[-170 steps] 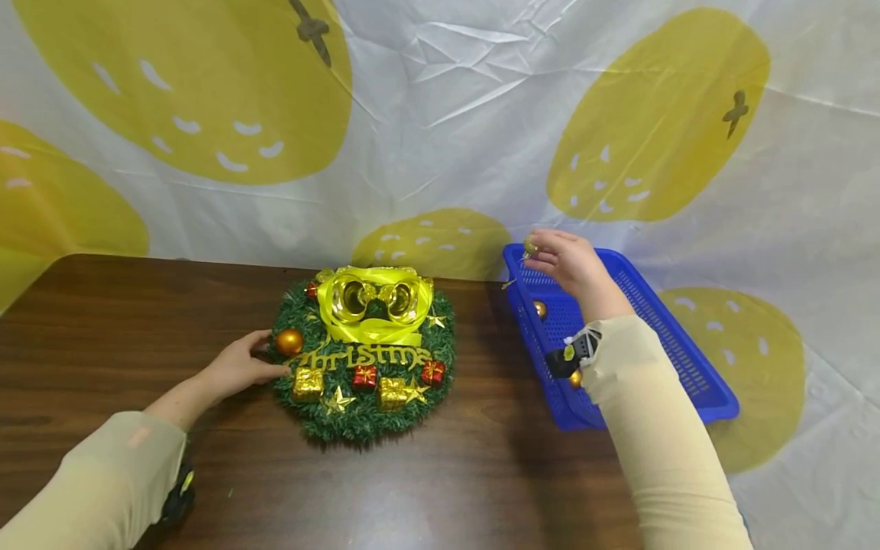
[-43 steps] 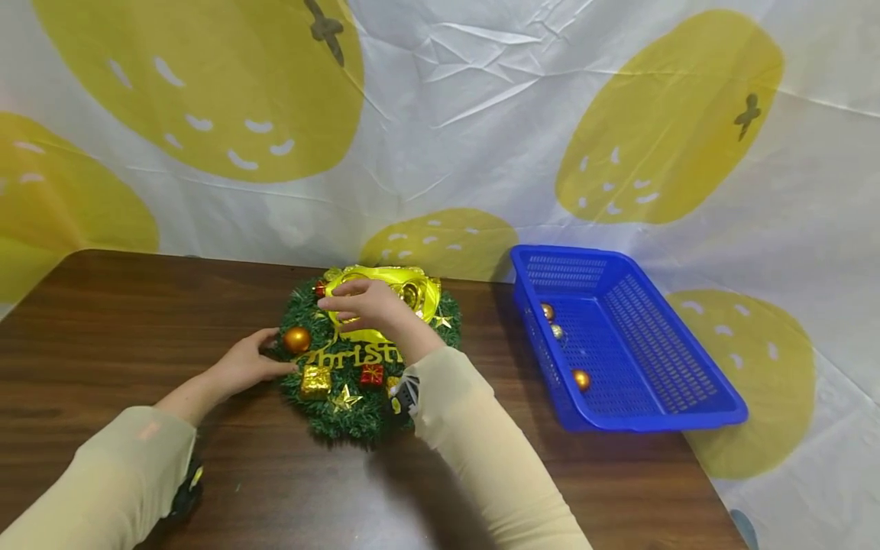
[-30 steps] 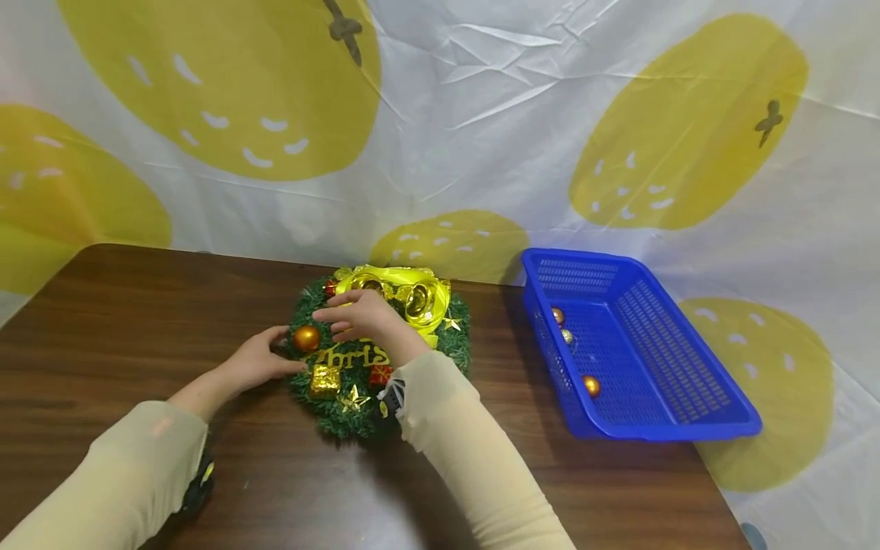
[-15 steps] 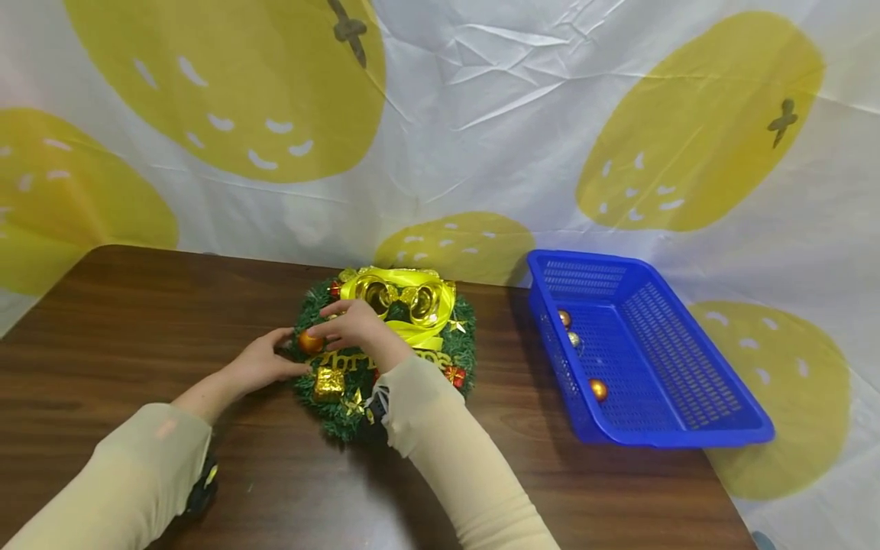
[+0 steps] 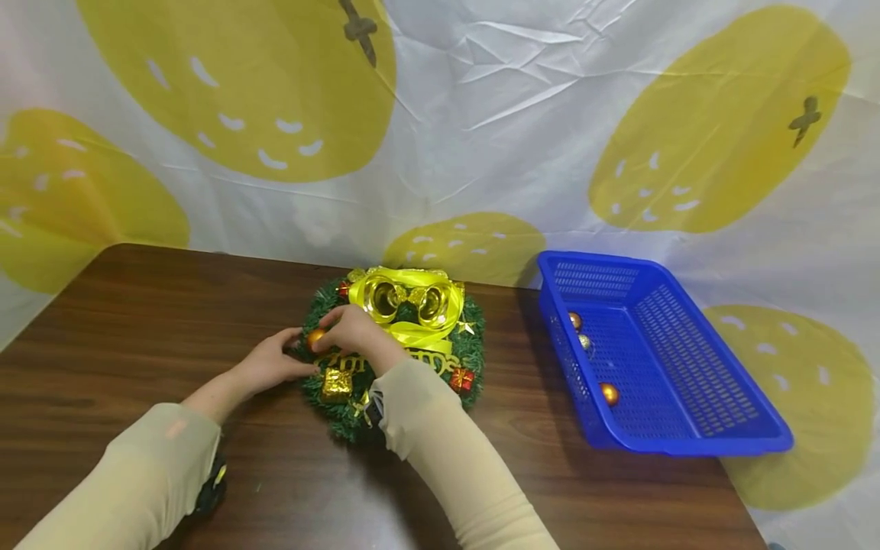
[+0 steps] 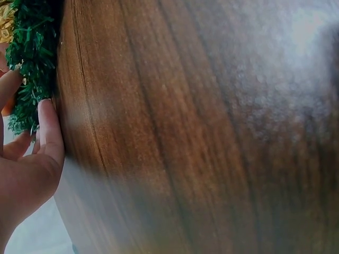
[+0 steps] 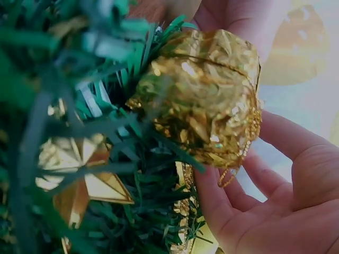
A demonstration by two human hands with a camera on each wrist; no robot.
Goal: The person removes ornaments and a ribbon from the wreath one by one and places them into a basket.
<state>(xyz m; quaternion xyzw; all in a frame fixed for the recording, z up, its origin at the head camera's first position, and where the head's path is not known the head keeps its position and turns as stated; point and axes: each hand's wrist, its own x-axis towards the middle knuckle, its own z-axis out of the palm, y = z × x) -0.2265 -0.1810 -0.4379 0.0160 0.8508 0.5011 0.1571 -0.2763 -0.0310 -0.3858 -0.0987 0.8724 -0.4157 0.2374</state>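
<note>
A green Christmas wreath [image 5: 341, 418] lies on the table, with gold bells [image 5: 382, 299], a yellow ribbon [image 5: 421, 336], gift boxes, stars and gold lettering on it. My left hand [image 5: 270, 362] holds its left edge, thumb toward the front; in the left wrist view the fingertips reach into the green tinsel [image 6: 33, 55]. At the wreath's left side my right hand [image 5: 360, 334] pinches an orange bauble [image 5: 315, 341], partly covered by the fingers. The right forearm hides part of the lettering. In the right wrist view a gold gift box [image 7: 204, 98] blocks the fingertips.
A blue plastic basket [image 5: 694, 445] stands on the right of the wooden table [image 5: 206, 298]. Inside it are a copper ball [image 5: 574, 320], a silvery ball [image 5: 584, 341] and a gold-orange ball [image 5: 609, 394]. A patterned cloth [image 5: 481, 153] hangs behind.
My right hand has gone from above the basket, where it held a small ball, to the wreath and closed on the orange bauble. A silvery ball now lies in the basket. The left hand keeps its hold.
</note>
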